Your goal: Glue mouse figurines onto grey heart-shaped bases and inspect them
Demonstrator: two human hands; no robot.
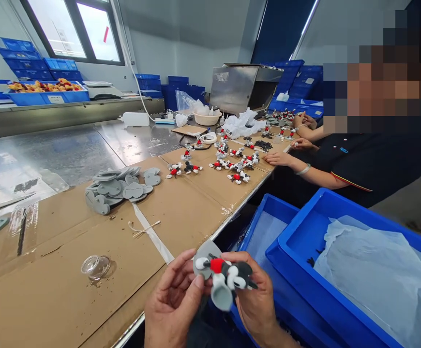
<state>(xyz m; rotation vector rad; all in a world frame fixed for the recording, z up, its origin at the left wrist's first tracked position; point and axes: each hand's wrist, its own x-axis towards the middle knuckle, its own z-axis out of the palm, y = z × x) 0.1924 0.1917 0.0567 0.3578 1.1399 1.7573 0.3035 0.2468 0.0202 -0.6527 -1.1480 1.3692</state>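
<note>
Just past the table's front edge, my left hand (172,299) pinches a flat grey base (207,249) between thumb and fingers. My right hand (259,302) is closed around the head end of a small mouse figurine (217,265) with red shorts, white shoes and black ears. The figurine lies sideways over the base, its shoes against or very near it; exact contact is hard to make out. A grey cup-shaped part (221,297) sticks out from the figurine toward me. On the cardboard, a pile of similar grey bases (118,187) lies beyond my left hand.
A small clear dish (96,267) and cotton swabs (144,229) rest on the cardboard (51,299). Several mouse figurines (237,178) lie farther along. At right stand blue crates (286,241), one holding a white sheet (373,270). A co-worker's hand (279,158) rests at the table edge.
</note>
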